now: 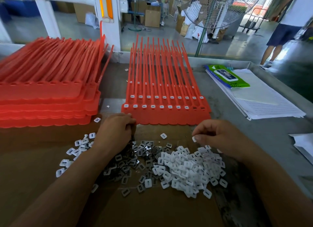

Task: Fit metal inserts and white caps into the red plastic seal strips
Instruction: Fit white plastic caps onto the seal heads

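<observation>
Head view, red seal strips: a sheet of joined red seal strips lies flat on the desk, its tails pointing away from the person. Most front-row sockets carry caps; the two at the right end look open.
Spare stock: a tall stack of strips sits to the left, just beside the working sheet.
Loose parts: metal inserts and white caps are heaped side by side on a cardboard sheet, near the person.
Left hand: the left hand hangs over the insert heap at the sheet's near edge. Its fingers are curled down, seemingly round some dark inserts, but the grip is hidden and I cannot tell for sure.
Right hand: the right hand pinches one white cap between thumb and fingertip, above the cap heap.
Handling: the caps look light, stiff and easily flicked away, so a pinch on the flat faces suits them. The inserts seem thin and hard-edged and are best taken by the sides. The strips look bendy, so the socket probably needs pressing against the desk.
Off to the right: a paper pad and a wipes pack.
</observation>
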A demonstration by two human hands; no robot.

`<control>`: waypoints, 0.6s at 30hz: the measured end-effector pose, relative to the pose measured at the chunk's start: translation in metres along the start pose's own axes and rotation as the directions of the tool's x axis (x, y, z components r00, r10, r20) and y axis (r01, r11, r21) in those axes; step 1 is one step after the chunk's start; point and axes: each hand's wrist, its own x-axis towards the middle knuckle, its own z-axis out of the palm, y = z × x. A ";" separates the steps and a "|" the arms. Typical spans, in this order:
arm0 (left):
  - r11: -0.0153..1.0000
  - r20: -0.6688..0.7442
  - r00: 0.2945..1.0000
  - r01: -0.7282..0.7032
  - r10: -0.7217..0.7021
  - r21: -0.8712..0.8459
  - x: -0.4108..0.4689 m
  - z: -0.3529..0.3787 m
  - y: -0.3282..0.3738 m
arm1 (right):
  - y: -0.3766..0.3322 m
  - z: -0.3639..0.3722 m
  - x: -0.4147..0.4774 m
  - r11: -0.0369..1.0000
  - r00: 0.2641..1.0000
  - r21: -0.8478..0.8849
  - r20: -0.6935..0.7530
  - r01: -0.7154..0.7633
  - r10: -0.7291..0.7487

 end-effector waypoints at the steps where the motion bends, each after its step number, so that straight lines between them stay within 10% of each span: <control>1: 1.000 -0.002 1.000 0.000 0.000 -0.001 0.000 0.000 0.000 | 0.000 -0.001 0.000 1.000 1.000 0.015 0.006 -0.011 0.011; 18: 1.000 -0.001 1.000 0.020 -0.020 0.001 0.000 0.001 0.000 | -0.001 -0.017 0.025 0.999 0.988 -0.002 -0.153 -0.035 0.035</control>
